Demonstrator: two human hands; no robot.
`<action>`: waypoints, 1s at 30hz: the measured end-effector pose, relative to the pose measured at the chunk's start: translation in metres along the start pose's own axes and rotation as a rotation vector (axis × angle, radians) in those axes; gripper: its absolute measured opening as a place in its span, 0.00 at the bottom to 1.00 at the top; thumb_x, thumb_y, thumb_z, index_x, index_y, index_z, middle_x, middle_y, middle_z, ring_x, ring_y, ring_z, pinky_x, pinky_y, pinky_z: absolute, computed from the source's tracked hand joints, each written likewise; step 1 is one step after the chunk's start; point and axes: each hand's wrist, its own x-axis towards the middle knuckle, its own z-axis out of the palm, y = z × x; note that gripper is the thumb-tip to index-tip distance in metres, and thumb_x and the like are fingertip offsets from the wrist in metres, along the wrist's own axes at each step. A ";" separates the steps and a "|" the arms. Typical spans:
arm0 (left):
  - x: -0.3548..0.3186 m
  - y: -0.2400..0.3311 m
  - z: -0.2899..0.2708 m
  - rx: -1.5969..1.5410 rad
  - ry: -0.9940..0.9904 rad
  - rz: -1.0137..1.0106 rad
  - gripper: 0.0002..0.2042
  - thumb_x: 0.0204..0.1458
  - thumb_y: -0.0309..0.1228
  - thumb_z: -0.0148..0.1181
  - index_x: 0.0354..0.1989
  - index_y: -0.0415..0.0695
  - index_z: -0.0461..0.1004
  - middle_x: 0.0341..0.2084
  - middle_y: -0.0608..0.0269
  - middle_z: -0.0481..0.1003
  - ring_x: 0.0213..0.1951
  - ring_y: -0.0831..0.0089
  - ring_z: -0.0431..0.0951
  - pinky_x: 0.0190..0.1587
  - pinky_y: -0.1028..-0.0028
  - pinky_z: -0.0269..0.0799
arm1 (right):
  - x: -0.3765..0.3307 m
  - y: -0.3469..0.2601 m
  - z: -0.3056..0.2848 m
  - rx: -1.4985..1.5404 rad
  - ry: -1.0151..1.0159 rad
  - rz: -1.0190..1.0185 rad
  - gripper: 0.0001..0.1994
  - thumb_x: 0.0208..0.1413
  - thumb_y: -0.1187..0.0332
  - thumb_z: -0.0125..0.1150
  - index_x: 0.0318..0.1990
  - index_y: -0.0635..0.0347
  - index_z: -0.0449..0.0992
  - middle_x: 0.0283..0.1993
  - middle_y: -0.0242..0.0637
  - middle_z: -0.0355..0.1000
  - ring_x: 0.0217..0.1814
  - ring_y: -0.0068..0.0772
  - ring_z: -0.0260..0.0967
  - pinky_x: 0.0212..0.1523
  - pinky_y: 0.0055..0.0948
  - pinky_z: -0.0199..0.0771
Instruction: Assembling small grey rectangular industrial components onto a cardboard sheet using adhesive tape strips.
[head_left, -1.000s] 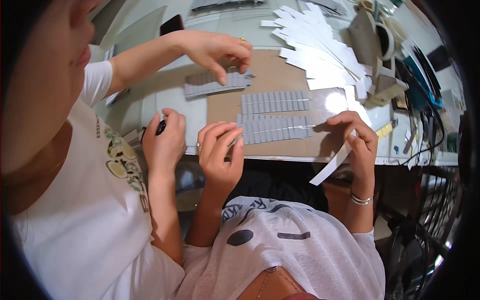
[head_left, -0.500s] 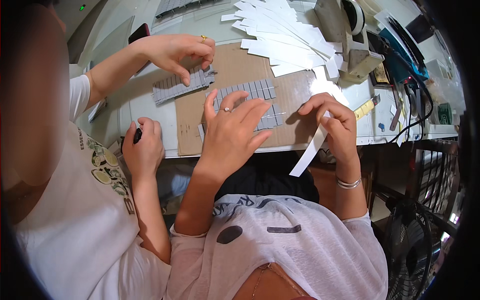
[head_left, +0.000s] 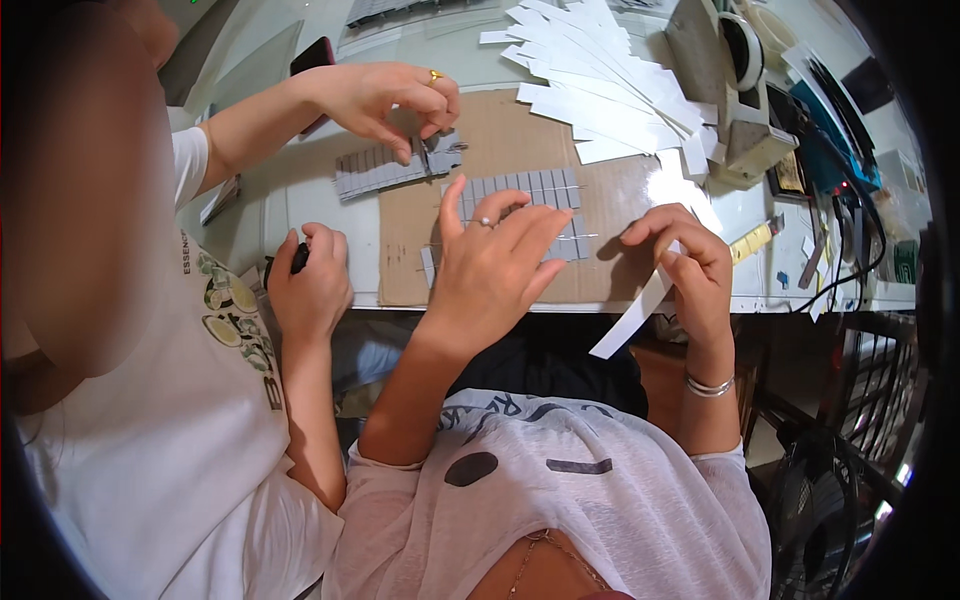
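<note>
My left hand (head_left: 497, 255), a ring on one finger, is spread above the grey slatted panels (head_left: 545, 190) with thin wires poking out of their ends. Its palm covers part of them, and whether it touches them is hard to see. Between thumb and fingers, my right hand (head_left: 692, 262) pinches a white paper strip (head_left: 630, 325), which hangs down past the table edge. The panels lie on a sheet of brown cardboard (head_left: 610, 275).
To the left, a co-worker's hand (head_left: 400, 100) works at another grey slatted panel (head_left: 380, 170); their other hand (head_left: 310, 275) grips something black. White strips (head_left: 610, 85) lie piled at the back, beside a tape dispenser (head_left: 745, 150). A yellow cutter (head_left: 755, 240) sits far right.
The whole view has shifted, placing everything further right. My hands keep nearly the same pose. A small grey piece now shows upright under the co-worker's fingers.
</note>
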 end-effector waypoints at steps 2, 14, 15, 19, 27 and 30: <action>-0.001 -0.002 -0.001 0.024 -0.004 0.019 0.23 0.45 0.33 0.70 0.53 0.48 0.76 0.45 0.69 0.75 0.52 0.66 0.72 0.66 0.39 0.47 | 0.001 -0.001 0.001 -0.010 -0.006 -0.003 0.04 0.45 0.75 0.49 0.23 0.64 0.68 0.39 0.40 0.77 0.45 0.32 0.68 0.49 0.30 0.66; -0.020 0.000 0.001 -0.010 0.256 -0.009 0.21 0.46 0.33 0.69 0.50 0.45 0.77 0.50 0.62 0.76 0.52 0.61 0.74 0.65 0.50 0.54 | -0.001 -0.005 -0.001 -0.084 -0.002 -0.017 0.04 0.44 0.73 0.51 0.23 0.64 0.67 0.38 0.41 0.76 0.45 0.36 0.68 0.48 0.31 0.66; -0.028 0.001 0.000 0.010 0.313 -0.029 0.20 0.46 0.32 0.69 0.49 0.43 0.78 0.47 0.61 0.77 0.50 0.60 0.75 0.64 0.51 0.55 | -0.003 -0.004 0.000 -0.084 -0.009 -0.019 0.04 0.44 0.73 0.50 0.23 0.64 0.67 0.38 0.41 0.76 0.44 0.36 0.67 0.47 0.31 0.66; -0.046 -0.003 0.000 0.079 0.445 -0.095 0.15 0.47 0.31 0.67 0.45 0.45 0.80 0.45 0.63 0.78 0.48 0.63 0.76 0.61 0.54 0.59 | 0.000 -0.006 -0.002 -0.085 -0.019 -0.035 0.04 0.43 0.73 0.51 0.22 0.64 0.66 0.38 0.41 0.77 0.43 0.36 0.66 0.46 0.32 0.67; -0.055 -0.013 -0.005 0.091 0.519 -0.173 0.14 0.46 0.27 0.65 0.43 0.41 0.79 0.44 0.59 0.78 0.48 0.60 0.76 0.59 0.55 0.60 | 0.001 -0.006 0.001 -0.072 -0.014 -0.024 0.04 0.42 0.73 0.50 0.21 0.64 0.66 0.38 0.41 0.77 0.44 0.35 0.66 0.46 0.32 0.67; -0.054 -0.018 -0.008 0.058 0.553 -0.235 0.14 0.46 0.26 0.64 0.44 0.39 0.78 0.44 0.56 0.78 0.48 0.57 0.75 0.58 0.57 0.62 | 0.002 -0.005 0.000 -0.086 -0.035 -0.028 0.04 0.43 0.73 0.50 0.21 0.63 0.67 0.38 0.41 0.77 0.44 0.35 0.67 0.47 0.32 0.67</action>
